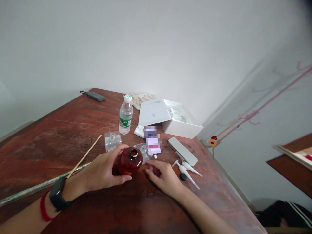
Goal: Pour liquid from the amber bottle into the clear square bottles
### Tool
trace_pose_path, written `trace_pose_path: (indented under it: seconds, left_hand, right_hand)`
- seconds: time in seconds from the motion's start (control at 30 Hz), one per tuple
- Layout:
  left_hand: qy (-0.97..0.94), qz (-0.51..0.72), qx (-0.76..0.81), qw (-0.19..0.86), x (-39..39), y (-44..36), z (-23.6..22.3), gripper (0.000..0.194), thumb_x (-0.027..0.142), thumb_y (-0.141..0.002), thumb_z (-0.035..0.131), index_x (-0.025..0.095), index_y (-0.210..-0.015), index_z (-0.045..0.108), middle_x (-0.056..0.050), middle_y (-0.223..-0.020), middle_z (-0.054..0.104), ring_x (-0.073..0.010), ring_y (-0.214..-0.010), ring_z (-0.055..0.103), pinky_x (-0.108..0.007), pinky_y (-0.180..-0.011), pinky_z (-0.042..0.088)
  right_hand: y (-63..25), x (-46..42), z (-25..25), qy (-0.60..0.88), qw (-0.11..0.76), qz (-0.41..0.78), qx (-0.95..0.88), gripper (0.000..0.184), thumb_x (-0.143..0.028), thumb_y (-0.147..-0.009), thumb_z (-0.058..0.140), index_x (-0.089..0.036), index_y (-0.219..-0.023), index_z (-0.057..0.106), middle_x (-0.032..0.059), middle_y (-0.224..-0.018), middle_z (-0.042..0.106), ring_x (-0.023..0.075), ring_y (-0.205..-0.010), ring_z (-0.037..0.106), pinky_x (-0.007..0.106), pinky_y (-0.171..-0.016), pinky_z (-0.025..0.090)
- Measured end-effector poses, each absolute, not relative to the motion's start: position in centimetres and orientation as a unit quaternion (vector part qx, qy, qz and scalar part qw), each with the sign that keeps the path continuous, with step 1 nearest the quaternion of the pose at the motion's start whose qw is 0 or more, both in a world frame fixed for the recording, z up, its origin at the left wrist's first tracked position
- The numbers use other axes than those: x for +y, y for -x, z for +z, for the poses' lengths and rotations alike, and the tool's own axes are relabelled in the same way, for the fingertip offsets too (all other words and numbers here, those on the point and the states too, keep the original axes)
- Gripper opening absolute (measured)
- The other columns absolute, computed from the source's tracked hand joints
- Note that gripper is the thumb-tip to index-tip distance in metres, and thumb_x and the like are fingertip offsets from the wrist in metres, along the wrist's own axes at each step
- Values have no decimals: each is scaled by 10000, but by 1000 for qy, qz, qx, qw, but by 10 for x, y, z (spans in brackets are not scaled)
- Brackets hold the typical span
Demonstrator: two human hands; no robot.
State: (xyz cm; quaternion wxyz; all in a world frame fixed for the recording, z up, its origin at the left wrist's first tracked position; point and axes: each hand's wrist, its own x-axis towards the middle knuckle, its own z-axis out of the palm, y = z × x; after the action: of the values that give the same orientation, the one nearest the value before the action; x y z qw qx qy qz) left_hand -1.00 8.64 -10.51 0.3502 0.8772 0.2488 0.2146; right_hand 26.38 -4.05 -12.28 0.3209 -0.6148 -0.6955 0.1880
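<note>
Label [125, 122], green, too blurred to read; left grip [103, 169] wraps brown bottle [128, 165]; right grip [167, 179] half-open, empty.

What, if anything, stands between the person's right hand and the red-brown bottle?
Nothing visible blocks the right hand: bare tabletop shows between it and the red-brown bottle. A clear plastic piece lies just beyond, at the gap's far edge.

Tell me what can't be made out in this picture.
In the head view:
- Phone screen: details blurred by pixelation.
- Left hand: some fingers hidden behind the reddish-brown bottle.
- Green label: fine print too small.
- Dark striped cloth: cut off by the right edge.
</note>
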Motion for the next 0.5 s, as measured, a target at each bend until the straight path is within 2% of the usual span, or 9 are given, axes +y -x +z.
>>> trace_pose_path:
  seconds: [0.1, 0.3, 0.5]
  left_hand:
    - [-874, 211, 236, 369, 85, 10, -101, 840, 558, -855, 859, 245, -1509, 434, -138, -1373, 741, -372, -1189, 773, -449, -1000, 603]
    - [-867, 211, 212, 398, 79, 7, -93, 796, 511, -845, 878, 226, -1487, 503, -136, -1398, 729, -359, -1203, 762, -456, -1042, 596]
    - [-865, 219, 209, 400, 76, 7, -94, 779, 489, -857, 895, 240, -1481, 501, -139, -1426, 714, -354, -1235, 752, -489, -1084, 585]
  right_hand:
    - [-264, -41, -121, 620, 312, 224, -685, 429, -298, -993, 667, -177, -1393, 762, 19, -810, 759, 164, -655, 652, 257, -657, 500]
    - [-264, -42, -120, 621, 306, 239, -681, 470, -300, -989, 673, -185, -1439, 746, 10, -787, 749, 166, -660, 646, 263, -676, 513]
    - [-264, -42, -122, 622, 304, 233, -683, 456, -290, -1002, 664, -178, -1436, 744, 10, -779, 746, 170, -669, 651, 269, -692, 508]
